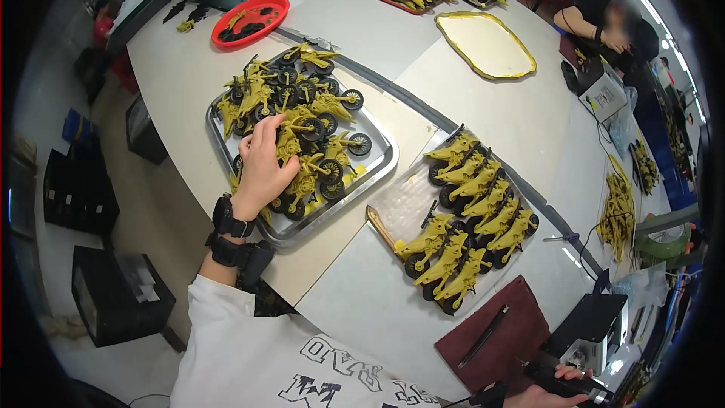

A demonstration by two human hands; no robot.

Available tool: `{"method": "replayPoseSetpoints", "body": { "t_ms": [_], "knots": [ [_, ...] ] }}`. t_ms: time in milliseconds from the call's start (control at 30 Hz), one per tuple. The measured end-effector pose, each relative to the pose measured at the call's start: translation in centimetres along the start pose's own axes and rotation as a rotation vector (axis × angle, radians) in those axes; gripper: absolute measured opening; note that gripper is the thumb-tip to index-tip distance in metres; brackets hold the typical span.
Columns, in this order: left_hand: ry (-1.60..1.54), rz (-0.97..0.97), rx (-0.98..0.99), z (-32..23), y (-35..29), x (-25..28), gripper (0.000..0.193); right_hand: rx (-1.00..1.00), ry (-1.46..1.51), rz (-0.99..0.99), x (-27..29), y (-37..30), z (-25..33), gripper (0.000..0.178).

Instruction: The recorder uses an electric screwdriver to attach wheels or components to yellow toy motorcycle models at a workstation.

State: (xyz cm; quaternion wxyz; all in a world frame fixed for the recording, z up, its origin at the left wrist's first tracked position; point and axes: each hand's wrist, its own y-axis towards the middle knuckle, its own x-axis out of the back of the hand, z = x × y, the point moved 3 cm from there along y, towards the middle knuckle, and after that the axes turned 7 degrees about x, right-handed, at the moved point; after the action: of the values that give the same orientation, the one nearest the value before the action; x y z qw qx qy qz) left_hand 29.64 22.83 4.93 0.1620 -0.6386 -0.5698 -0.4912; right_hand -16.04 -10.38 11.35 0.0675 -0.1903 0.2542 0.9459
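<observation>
Toy motorcycles (311, 128), yellow-green with black wheels, lie heaped in a metal tray (374, 132) beneath the left hand (263, 166), whose fingers and thumb curve over the near left side of the pile; whether they grip one, I cannot tell. To the right of that hand, more toy motorcycles of the same kind are lined up in two rows on a pale sheet (400, 204). Beyond the hand, past the heap, a red dish (282, 11) holds black parts. The right hand (540, 399), well apart and nearer the body, is closed around a dark tool (555, 384) (its full shape is hard to make out), near a maroon cloth (521, 310).
</observation>
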Motion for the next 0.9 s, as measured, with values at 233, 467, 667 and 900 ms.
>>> {"method": "replayPoseSetpoints", "body": {
  "t_ms": [233,467,667,900],
  "knots": [
    [-0.332,-0.549,0.057,1.0,1.2,3.9,0.044,0.001,0.082,-0.003,1.1,0.5,0.3,0.059],
    [0.145,-0.121,0.332,14.5,1.8,1.9,0.048,-0.029,0.062,-0.099,0.4,0.5,-0.2,0.059],
    [-0.065,-0.088,0.414,12.1,2.0,1.9,0.056,-0.024,0.042,-0.01,0.0,0.5,0.1,0.059],
    [0.016,0.023,0.427,12.5,3.1,3.2,0.057,-0.025,0.016,-0.012,0.0,0.0,0.5,0.058]
  ]
}}
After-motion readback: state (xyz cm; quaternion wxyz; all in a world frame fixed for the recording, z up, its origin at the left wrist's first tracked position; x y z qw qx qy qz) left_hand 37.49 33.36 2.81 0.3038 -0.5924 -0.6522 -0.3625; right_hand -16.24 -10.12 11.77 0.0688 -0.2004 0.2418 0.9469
